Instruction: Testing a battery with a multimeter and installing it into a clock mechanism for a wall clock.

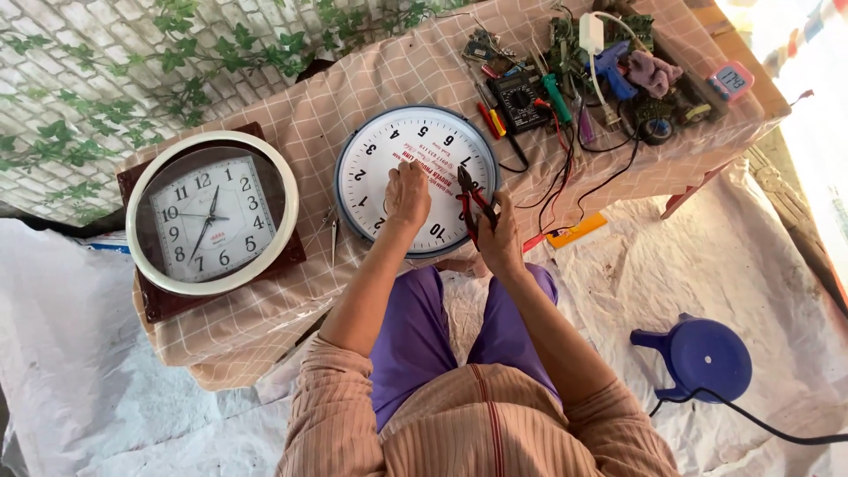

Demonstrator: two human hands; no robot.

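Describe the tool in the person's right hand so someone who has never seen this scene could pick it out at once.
Start at the table with the pink checked cloth and find the round white clock lying face up at its middle. At that clock's right edge, the right hand grips a pair of pliers. Their red handles and dark pointed jaws set them apart from the tools heaped further back.

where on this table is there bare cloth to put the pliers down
Bare checked cloth lies behind and between the square wall clock and the round white clock, and along the near edge below the square clock. The far right end is crowded with a multimeter, tools and wires. Right hand holds the pliers.
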